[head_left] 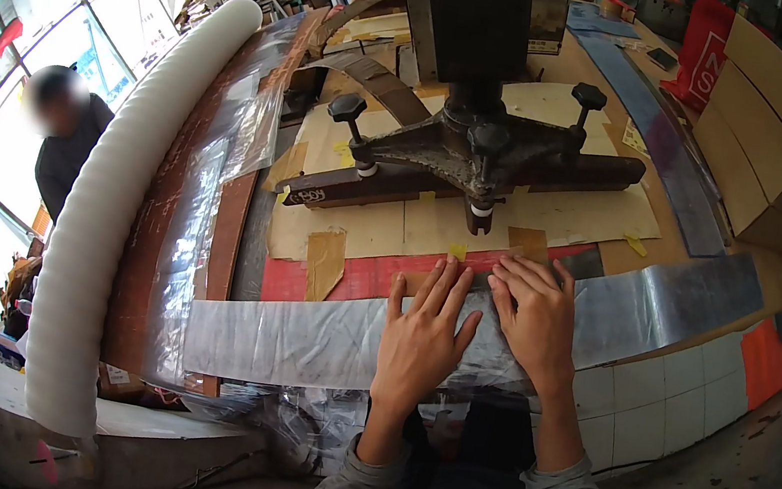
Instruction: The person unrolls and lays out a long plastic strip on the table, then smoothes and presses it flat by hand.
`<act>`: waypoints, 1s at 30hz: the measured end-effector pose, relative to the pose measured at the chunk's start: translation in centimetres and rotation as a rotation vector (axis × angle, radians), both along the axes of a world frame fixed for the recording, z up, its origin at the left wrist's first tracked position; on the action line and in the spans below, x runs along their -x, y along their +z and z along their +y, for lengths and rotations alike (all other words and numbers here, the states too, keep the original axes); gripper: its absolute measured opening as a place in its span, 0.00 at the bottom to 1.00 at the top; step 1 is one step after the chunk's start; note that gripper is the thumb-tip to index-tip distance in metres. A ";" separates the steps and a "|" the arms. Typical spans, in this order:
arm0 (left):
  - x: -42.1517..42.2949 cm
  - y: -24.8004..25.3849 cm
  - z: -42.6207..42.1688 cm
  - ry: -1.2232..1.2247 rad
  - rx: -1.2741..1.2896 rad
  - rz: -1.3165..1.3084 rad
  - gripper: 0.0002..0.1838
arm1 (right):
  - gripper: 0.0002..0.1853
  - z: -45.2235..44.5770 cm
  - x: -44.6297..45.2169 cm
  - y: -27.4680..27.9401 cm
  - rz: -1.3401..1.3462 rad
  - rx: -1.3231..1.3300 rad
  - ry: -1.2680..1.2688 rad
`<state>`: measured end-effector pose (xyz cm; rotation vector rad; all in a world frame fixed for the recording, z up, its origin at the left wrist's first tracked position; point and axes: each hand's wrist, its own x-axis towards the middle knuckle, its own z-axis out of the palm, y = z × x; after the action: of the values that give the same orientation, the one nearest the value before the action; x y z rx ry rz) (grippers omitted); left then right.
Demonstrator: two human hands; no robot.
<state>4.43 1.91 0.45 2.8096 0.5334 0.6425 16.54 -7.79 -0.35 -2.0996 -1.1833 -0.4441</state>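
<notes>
My left hand (pixel 422 338) lies with its fingers stretched out over a red strip (pixel 345 281) at the near edge of a pale board (pixel 383 233). Beside it, my right hand (pixel 536 319) rests palm down, fingers slightly bent and spread. Neither hand visibly holds anything, though what lies under the palms is hidden. A small yellow tab (pixel 457 251) sits just beyond my left fingertips. Both wrists cross a clear plastic strip (pixel 285 345) along the table's front. Brown tape (pixel 324 263) is stuck over the board and red strip to the left.
A dark metal press head (pixel 476 146) with black knobs stands over the board. At the left lies a long white foam roll (pixel 106 192), with a person (pixel 68 136) beyond it. Cardboard boxes (pixel 766 139) and a red bag (pixel 700 53) are at the right.
</notes>
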 end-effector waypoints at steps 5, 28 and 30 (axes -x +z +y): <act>0.1 -0.2 0.1 -0.012 -0.022 -0.006 0.26 | 0.12 -0.1 0.0 0.1 0.004 -0.001 0.004; 0.1 -0.2 0.0 -0.026 -0.028 -0.019 0.26 | 0.11 0.0 -0.2 0.0 -0.006 -0.035 0.031; 0.1 -0.2 0.0 -0.029 -0.025 -0.023 0.25 | 0.11 0.0 -0.2 0.1 -0.004 -0.036 0.032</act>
<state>4.32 1.95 0.23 2.8242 0.4834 0.6795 16.73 -7.74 -0.28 -2.0472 -1.2014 -0.4521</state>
